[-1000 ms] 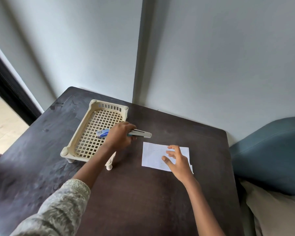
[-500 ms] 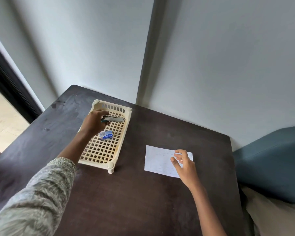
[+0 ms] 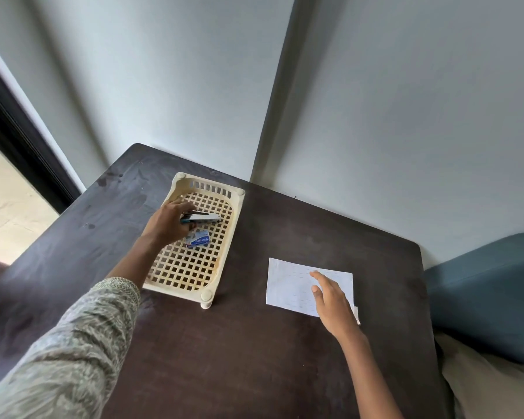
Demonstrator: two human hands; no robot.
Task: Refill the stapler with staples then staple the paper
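Stapler [image 3: 204, 218] has travelled from over the table [image 3: 254, 358] near the paper back into the cream lattice tray [image 3: 206, 295]. The left grip [image 3: 167, 223] is curled round its rear end, and the nose pokes out to the right of the knuckles. The little blue staple box [image 3: 198, 239] sits in the tray just on the near side of that grip. The right grip [image 3: 333, 303] has flattened out, with straight fingers resting on the paper [image 3: 288, 285], which lies flat under it.

My guess is that refilling and stapling are already done and this is just putting the tool away. I can't make out an actual staple in the sheet though, too small. All that's left is letting go of the stapler.
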